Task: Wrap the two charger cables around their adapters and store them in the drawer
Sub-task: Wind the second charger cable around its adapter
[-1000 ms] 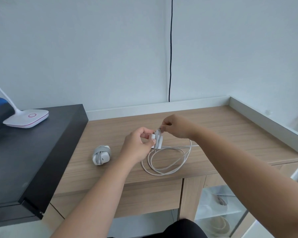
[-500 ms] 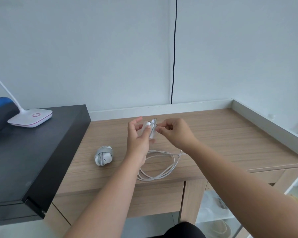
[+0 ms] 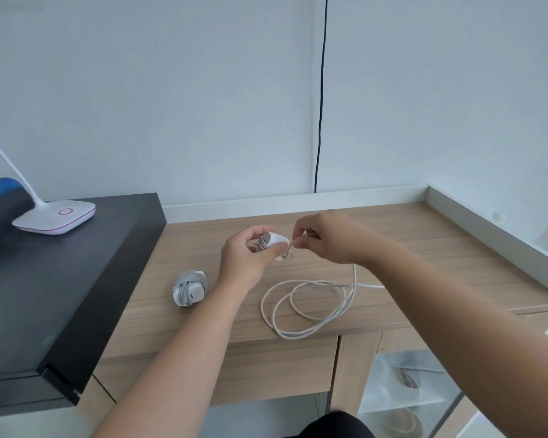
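Nearest, at 6 o'clock, a drawer front (image 3: 266,371) sits under the wooden tabletop (image 3: 424,248). On the tabletop the loose white cable (image 3: 307,311) lies in loops near the front edge. At 9 o'clock from it rests the wrapped charger (image 3: 190,287), its cable already wound around it. Farther, the left hand (image 3: 246,254) grips the white adapter (image 3: 277,243) above the tabletop, and just beside it at 3 o'clock the right hand (image 3: 326,237) pinches the cable near the adapter. At 10 o'clock a black cabinet (image 3: 76,279) carries a white lamp base (image 3: 56,218). A black cord (image 3: 320,105) hangs on the far wall.
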